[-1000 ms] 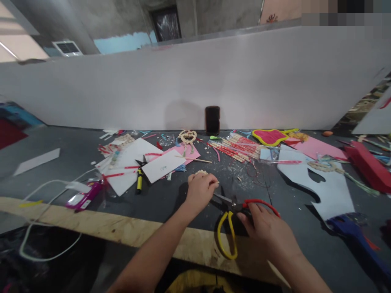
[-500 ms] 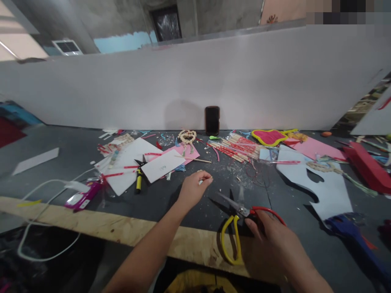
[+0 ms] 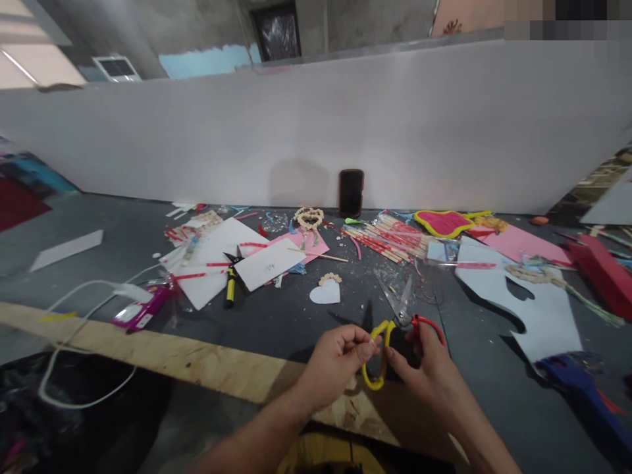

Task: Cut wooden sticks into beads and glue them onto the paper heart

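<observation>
Scissors [image 3: 402, 315] with one red and one yellow handle have their blades spread apart, pointing away. My right hand [image 3: 427, 359] is closed round the red handle. The fingers of my left hand [image 3: 343, 362] are pinched together at the yellow handle loop [image 3: 375, 382]; whether they grip the loop or something small is hard to make out. A white paper heart [image 3: 326, 293] lies on the dark table beyond my left hand, with a small beaded piece [image 3: 330, 278] at its top edge.
Red-patterned sticks [image 3: 385, 240], a leaning phone [image 3: 351, 192] and a white card [image 3: 269, 266] lie further back. Yellow-handled pliers [image 3: 230, 288] and a purple device [image 3: 143, 316] are on the left. Cut white paper [image 3: 548, 316] and a blue-handled tool [image 3: 582, 388] are on the right.
My left hand has come back toward me and right to the yellow handle, uncovering the paper heart. The scissors' yellow handle has swung up, and the blades have turned to point away.
</observation>
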### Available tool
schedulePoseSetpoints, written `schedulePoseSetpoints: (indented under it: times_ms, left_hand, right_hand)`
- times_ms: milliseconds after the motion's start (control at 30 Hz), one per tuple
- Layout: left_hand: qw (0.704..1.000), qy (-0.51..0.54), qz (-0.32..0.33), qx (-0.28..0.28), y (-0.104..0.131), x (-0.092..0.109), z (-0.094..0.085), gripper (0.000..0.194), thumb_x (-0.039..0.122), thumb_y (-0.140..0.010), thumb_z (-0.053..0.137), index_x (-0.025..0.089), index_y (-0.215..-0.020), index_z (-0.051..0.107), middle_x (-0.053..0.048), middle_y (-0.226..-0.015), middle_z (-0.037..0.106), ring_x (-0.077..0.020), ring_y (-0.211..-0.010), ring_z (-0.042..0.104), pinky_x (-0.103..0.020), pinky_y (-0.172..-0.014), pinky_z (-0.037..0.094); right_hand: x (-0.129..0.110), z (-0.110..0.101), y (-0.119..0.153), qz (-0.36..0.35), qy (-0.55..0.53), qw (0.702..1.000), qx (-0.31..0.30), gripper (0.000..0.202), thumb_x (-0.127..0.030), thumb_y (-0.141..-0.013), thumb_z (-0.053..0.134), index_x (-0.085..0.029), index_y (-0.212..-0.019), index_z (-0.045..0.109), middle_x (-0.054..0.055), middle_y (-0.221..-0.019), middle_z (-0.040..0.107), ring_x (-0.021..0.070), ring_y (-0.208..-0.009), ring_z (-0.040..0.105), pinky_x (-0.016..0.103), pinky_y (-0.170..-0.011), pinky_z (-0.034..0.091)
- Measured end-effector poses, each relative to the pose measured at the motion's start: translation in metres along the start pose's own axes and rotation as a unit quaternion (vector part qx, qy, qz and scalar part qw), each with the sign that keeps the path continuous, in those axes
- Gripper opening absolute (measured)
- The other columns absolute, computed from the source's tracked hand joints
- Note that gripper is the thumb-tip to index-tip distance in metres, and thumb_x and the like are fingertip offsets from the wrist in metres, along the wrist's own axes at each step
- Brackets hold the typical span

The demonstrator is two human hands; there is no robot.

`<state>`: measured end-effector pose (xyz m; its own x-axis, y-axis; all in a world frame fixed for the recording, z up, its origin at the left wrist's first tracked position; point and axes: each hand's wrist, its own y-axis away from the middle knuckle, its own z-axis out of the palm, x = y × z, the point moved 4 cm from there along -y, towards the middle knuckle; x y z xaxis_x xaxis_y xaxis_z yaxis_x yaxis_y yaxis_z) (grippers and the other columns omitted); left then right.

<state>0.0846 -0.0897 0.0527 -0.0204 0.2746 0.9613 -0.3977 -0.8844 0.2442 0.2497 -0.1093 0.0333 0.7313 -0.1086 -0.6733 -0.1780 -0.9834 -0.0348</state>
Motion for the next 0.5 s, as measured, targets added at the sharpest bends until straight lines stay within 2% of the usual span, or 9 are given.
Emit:
schedulePoseSetpoints:
  times_ms: [233,367,433,500]
  left_hand:
    - [1.000,0.009,0.006,-0.018,0.002,-0.001,0.006,0.029,0.040,-0.071,0.065,0.012,-0.075,0.065,-0.003,-0.072,0.064,-0.0112,-0.064,0.052,-0.022,-0.062,0.040]
    - [0.996,0.083,0.001,-0.038,-0.002,0.001,0.004,0.029,0.040,-0.069,0.067,0.012,-0.077,0.066,-0.005,-0.077,0.065,-0.0122,-0.067,0.056,-0.023,-0.066,0.042]
    - [0.993,0.119,-0.002,-0.015,-0.006,0.000,-0.002,0.028,0.039,-0.070,0.067,0.013,-0.079,0.064,-0.004,-0.073,0.064,-0.0102,-0.060,0.056,-0.022,-0.060,0.042]
    - [0.991,0.132,0.000,0.010,-0.012,-0.002,-0.009,0.026,0.037,-0.072,0.066,0.013,-0.081,0.062,-0.001,-0.065,0.061,-0.0077,-0.050,0.053,-0.020,-0.052,0.040]
  right_hand:
    - [-0.008,-0.002,-0.006,0.017,-0.023,0.999,0.019,0.039,-0.045,-0.062,0.057,-0.019,-0.086,0.040,0.004,-0.077,0.052,0.0172,-0.069,0.050,0.031,-0.064,0.042]
    - [-0.007,-0.006,-0.003,0.027,-0.047,0.998,0.013,0.035,-0.040,-0.064,0.053,-0.020,-0.090,0.041,0.003,-0.079,0.054,0.0174,-0.070,0.052,0.033,-0.066,0.044]
    - [-0.009,-0.006,0.002,0.027,-0.115,0.993,-0.014,0.038,-0.038,-0.068,0.050,-0.021,-0.101,0.040,0.005,-0.087,0.057,0.0181,-0.078,0.056,0.032,-0.071,0.046]
    - [-0.014,-0.005,0.009,0.030,-0.216,0.974,-0.060,0.047,-0.038,-0.070,0.049,-0.022,-0.113,0.036,0.008,-0.100,0.057,0.0193,-0.091,0.056,0.032,-0.077,0.046]
